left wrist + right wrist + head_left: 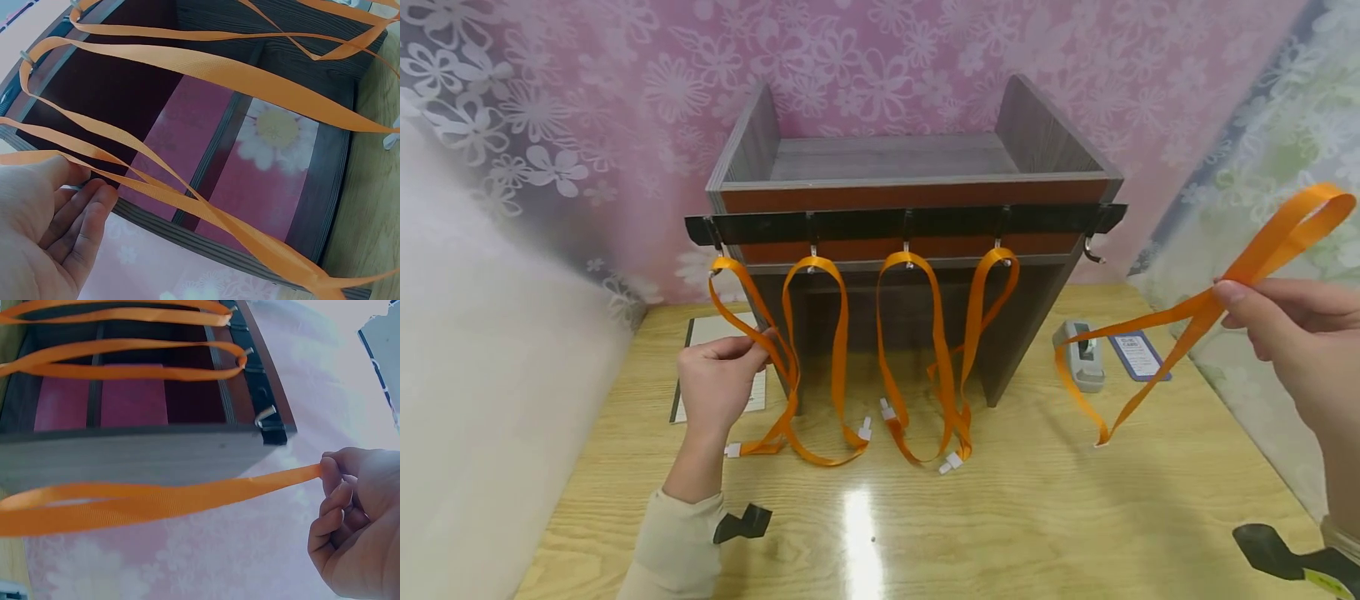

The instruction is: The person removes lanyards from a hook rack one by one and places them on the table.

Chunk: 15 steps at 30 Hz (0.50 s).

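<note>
My left hand (718, 375) pinches one strap of the leftmost orange lanyard (750, 286), which hangs by its loop from a hook. My right hand (1300, 333), out to the right, holds another orange lanyard (1273, 250) between thumb and fingers. Its folded loop sticks up past the fingers, and the rest dangles over the table. Three more lanyards (841, 333) hang from the middle hooks of a black hook rail (857, 223), their white clips (953, 462) down at the tabletop. In the right wrist view, the end hook (265, 415) of the rail is bare.
The rail runs across the front of a grey wooden shelf (887, 158). To its right lie a grey tape dispenser (1084, 371) and a blue-edged ID card (1138, 354) on the wooden table (985, 533). A lined notepad (700, 329) is behind my left hand.
</note>
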Motion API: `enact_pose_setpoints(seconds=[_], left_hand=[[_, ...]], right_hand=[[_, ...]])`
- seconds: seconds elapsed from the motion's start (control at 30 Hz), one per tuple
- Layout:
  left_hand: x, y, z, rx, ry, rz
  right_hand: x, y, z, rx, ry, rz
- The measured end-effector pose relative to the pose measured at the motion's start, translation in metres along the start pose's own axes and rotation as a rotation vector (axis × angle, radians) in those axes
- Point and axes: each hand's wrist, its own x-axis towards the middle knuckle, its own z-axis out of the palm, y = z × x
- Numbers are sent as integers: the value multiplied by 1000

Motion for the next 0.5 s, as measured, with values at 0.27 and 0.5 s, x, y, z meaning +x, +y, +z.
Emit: enact_pose_setpoints(seconds=[0.27,0.5], left_hand=[[0,3,0,-7,10,24],[-1,5,0,-22,3,2]], right_hand=[[-4,29,-14,226,-16,-71],[-15,45,-14,63,-20,118]])
